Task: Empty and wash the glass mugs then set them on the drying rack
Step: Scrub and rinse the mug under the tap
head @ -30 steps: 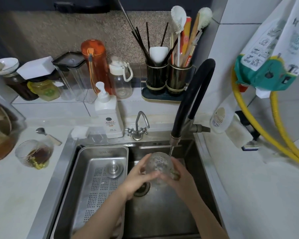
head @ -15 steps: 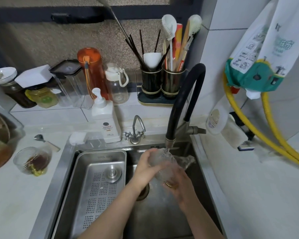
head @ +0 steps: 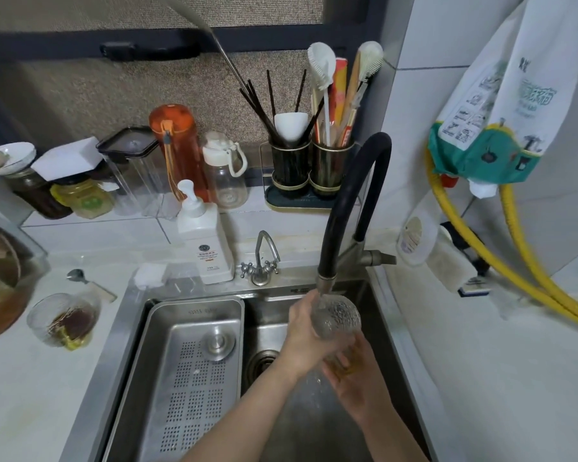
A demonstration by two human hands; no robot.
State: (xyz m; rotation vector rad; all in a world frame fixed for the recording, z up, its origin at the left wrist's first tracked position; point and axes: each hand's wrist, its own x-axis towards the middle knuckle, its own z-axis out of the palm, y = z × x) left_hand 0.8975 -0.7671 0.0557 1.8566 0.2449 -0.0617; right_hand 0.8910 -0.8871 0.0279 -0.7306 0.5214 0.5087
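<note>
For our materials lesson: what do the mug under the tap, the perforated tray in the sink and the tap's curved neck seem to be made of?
Mug: clear glass with a dimpled, textured surface; you can see through it.
Perforated tray: brushed stainless steel by its dull grey sheen and punched holes.
Tap neck: matte black, probably rubber or a coated hose; its nozzle is bare metal.

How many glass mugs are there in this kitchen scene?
2. One glass mug is held by both hands under the black faucet; the other mug, holding brown dregs, sits on the counter left of the sink. Others may be out of view.

No legible text anywhere.
</note>
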